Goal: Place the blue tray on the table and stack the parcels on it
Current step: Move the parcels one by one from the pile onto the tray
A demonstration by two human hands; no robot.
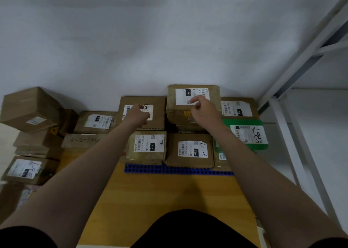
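On the tabletop (pixel 150 191) before you, the blue tray (pixel 178 170) lies under brown parcels (pixel 190 150), only its near edge showing. Your right grip (pixel 202 109) rests, fingers curled, on the tall parcel (pixel 214 97) labelled 102. Your left grip (pixel 137 114) sits on the lower parcel (pixel 158 119) beside it. Whether either grasps cannot be told. Other boxes (pixel 30 108) pile up leftward.

Count by kind
One blue tray (pixel 169 169), one green parcel (pixel 244 122), roughly fifteen brown cardboard parcels (pixel 190 162), several partly hidden.
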